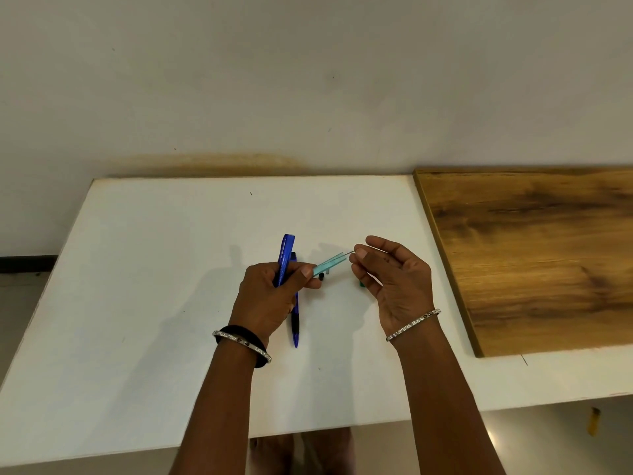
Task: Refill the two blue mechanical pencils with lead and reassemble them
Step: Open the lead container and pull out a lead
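My left hand (270, 296) holds two things at once: a blue mechanical pencil (286, 258) that sticks up out of the fist, and a clear teal lead case (330, 262) pinched between thumb and fingers, pointing right. My right hand (387, 275) pinches a thin dark lead (350, 253) at the case's open end. A second blue pencil (295, 320) with a black grip lies on the white table (154, 303), partly under my left hand. A small black cap (321, 276) rests on the table below the case. A small teal piece (361, 284) shows behind my right fingers.
A wooden board (534, 255) lies on the table's right side, close to my right hand. A wall runs along the table's far edge. The table's near edge is just below my forearms.
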